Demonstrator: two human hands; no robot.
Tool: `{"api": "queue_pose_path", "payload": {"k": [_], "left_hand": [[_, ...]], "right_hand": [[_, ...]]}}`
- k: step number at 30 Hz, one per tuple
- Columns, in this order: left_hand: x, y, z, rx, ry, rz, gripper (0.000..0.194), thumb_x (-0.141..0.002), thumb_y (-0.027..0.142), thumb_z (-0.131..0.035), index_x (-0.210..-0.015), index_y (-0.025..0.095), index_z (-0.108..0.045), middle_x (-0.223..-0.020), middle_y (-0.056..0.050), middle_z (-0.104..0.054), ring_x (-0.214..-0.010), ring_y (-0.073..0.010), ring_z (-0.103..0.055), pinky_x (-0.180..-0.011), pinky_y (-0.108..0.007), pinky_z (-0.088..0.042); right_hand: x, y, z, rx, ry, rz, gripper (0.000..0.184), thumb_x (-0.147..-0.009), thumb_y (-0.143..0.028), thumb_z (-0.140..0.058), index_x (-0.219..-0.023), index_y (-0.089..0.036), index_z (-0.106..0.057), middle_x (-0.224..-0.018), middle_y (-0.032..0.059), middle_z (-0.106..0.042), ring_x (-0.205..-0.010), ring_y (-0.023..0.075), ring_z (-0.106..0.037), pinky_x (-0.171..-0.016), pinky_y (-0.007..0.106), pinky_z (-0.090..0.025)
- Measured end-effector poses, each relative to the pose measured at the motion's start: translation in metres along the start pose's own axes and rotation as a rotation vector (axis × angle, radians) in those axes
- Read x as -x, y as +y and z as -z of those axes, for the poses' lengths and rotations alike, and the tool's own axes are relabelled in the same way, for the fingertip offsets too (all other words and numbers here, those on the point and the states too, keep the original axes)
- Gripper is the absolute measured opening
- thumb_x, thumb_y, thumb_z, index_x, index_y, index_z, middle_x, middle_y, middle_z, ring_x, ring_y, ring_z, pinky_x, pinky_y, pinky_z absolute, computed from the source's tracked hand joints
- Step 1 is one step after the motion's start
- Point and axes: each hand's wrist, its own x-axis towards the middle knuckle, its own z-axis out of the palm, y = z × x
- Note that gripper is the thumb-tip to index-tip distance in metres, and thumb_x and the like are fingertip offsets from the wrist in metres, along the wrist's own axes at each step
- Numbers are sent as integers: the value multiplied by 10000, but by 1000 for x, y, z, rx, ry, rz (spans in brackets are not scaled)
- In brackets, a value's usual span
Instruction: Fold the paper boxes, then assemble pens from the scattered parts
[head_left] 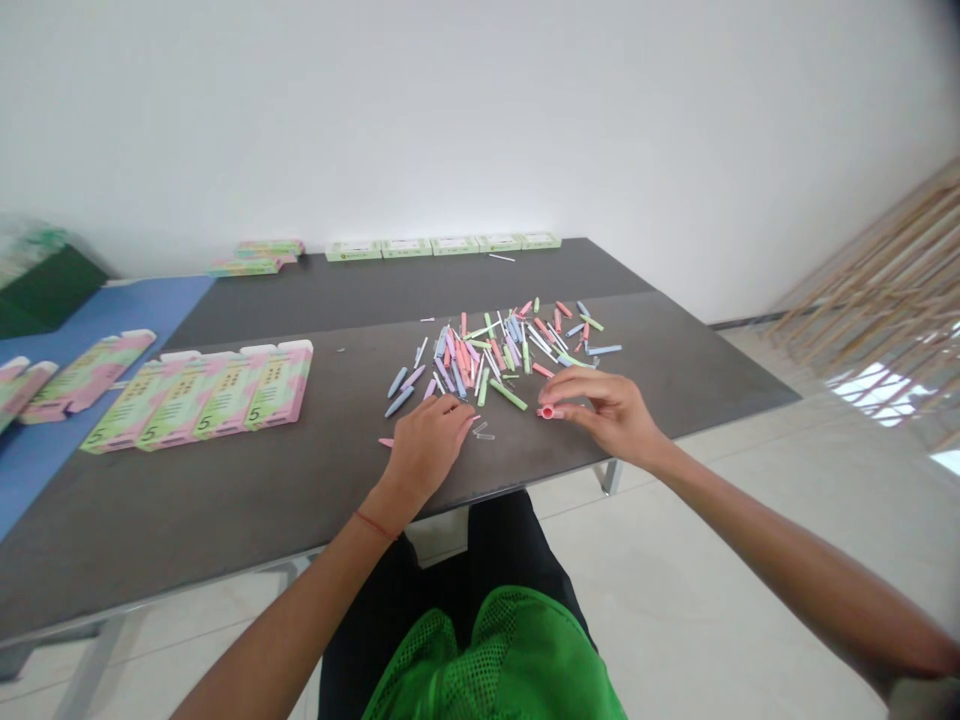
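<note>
My right hand (pixel 611 408) pinches a short hollow pink-red tube (pixel 547 411), which looks like a pen barrel or cap, its open end turned towards me. Low over the table, my left hand (pixel 429 440) is closed, fingertips together; a thin pinkish tip shows at them, too small to name. Beside those fingertips lie small clear tubes (pixel 481 431). A pink pointed piece (pixel 386 442) rests left of my left hand. Beyond both hands spreads a loose heap of pastel pen parts (pixel 487 350): green, pink, purple and blue tubes with white sticks. One green tube (pixel 508 394) lies between my hands.
On the dark table (pixel 360 380), flat pink-green boxes (pixel 277 385) marked 5 lie in a row at left. More boxes (pixel 431 246) line the back edge by the wall. A dark green bin (pixel 49 290) stands far left on a blue surface (pixel 169 300). Wooden sticks (pixel 877 260) lean at right.
</note>
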Motion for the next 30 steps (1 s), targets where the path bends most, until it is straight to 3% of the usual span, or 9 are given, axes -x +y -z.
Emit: {"api": "queue_pose_path", "payload": {"k": [6, 9, 15, 23, 26, 30], "left_hand": [[6, 5, 16, 64, -25, -27, 200, -1006, 209, -600, -1132, 235, -753, -1116, -41, -739, -1011, -216, -651, -821, -313, -483], [6, 5, 14, 92, -74, -72, 180, -977, 207, -651, -1103, 262, -767, -1125, -31, -731, -1023, -210, -646, -832, -309, -487], [1, 4, 1, 110, -112, -101, 146, -968, 250, -674, -1051, 284, -789, -1123, -32, -705, -1019, -209, -631, -797, -303, -477], [-6, 9, -5, 120, -141, -120, 100, -969, 184, -647, -907, 184, -725, -1101, -57, -685, -1053, -226, -610, -879, -327, -491], [-4, 9, 5, 152, -101, -85, 96, -987, 164, -606, -933, 181, -683, -1101, -67, -695, -1044, -226, -622, -878, -327, -491], [1, 2, 24, 211, -29, 36, 164, -1035, 198, -513, -1000, 201, -672, -976, -41, -744, -851, -200, -675, -783, -314, -489]], "right_hand": [[-3, 17, 0, 152, 78, -140, 123, -945, -321, -694, -976, -263, -798, -1009, 61, -767, -1007, 250, -703, -959, 451, -561], [-3, 23, -1, 196, 136, -185, 130, -938, -310, -687, -981, -244, -791, -1005, 75, -768, -1014, 270, -706, -918, 447, -570], [3, 29, -1, 282, 121, -154, 177, -961, -276, -631, -1036, -238, -787, -1010, 84, -767, -1012, 273, -707, -929, 431, -547], [0, 73, 14, 747, -97, -218, 214, -950, -163, -610, -1006, -200, -813, -1012, 113, -773, -952, 294, -667, -838, 390, -479], [-3, 79, 15, 766, -136, -214, 215, -947, -153, -619, -1026, -201, -814, -1007, 106, -775, -946, 287, -655, -838, 379, -466], [-5, 81, 13, 768, -153, -203, 198, -941, -158, -632, -1005, -208, -813, -1017, 96, -778, -945, 279, -652, -827, 367, -462]]}}
